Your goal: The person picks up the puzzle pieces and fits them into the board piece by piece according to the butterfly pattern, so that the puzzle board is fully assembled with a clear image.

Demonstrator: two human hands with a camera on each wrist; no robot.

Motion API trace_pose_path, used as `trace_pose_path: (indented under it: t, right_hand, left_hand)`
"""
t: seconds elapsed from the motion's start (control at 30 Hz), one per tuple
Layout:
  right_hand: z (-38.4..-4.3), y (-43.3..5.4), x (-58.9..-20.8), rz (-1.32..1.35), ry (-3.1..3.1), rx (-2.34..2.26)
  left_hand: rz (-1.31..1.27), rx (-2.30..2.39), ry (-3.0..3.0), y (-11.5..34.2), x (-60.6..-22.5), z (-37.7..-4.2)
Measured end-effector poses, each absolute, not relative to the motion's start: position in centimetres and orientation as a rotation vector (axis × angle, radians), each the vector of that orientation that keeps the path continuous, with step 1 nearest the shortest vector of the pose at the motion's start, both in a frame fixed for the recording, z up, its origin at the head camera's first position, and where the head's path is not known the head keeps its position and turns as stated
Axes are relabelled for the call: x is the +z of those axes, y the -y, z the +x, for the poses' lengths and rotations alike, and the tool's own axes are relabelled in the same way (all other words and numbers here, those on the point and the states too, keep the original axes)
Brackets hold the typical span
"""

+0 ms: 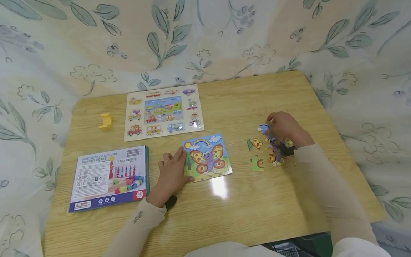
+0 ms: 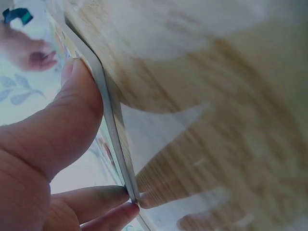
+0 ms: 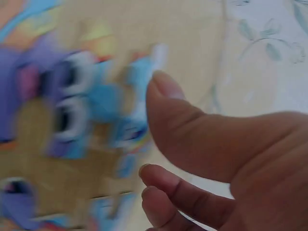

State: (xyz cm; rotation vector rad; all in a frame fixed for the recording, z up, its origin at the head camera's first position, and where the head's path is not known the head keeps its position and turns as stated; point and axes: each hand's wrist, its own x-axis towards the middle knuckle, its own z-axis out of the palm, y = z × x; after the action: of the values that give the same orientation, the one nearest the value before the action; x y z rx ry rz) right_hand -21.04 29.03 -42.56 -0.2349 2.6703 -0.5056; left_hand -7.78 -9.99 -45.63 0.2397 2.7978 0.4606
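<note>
A wooden surface (image 1: pixel 224 107) with a butterfly picture board (image 1: pixel 207 157) lying flat near its middle. Your left hand (image 1: pixel 171 171) is at the board's left side, grip spread, thumb over the near left corner and fingertips against the left edge. To the right, loose jigsaw pieces show parts of a similar butterfly. Your right hand (image 1: pixel 284 126) reaches over them, its thumb and fingertips at a blue rainbow piece (image 1: pixel 263 128) on the far side of the group. The right wrist view is blurred, so you cannot tell whether that grip pinches the piece or only touches it.

The step in hand seems to be handling this rainbow piece. Take it by opposite edges, picture side up, so the arch and cloud stay readable. Just to the near side lie a spotted wing piece (image 1: pixel 254 144) and, nearer, a green piece (image 1: pixel 257 163); the butterfly face piece (image 1: pixel 273 141) is close under your hand. A low wrist could drag these, so raise it slightly and move from the fingertips. With the left hand, press lightly; a harder push could slide the board right.
</note>
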Motion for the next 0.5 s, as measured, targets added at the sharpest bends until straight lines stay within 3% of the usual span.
trace_pose_path:
  t: [0.5]
  right_hand:
    - [-21.6, -27.6, -43.3, -0.269, -2.861, -0.577]
  left_hand:
    - [0.238, 0.469, -2.805, 10.1, -46.0, -7.8]
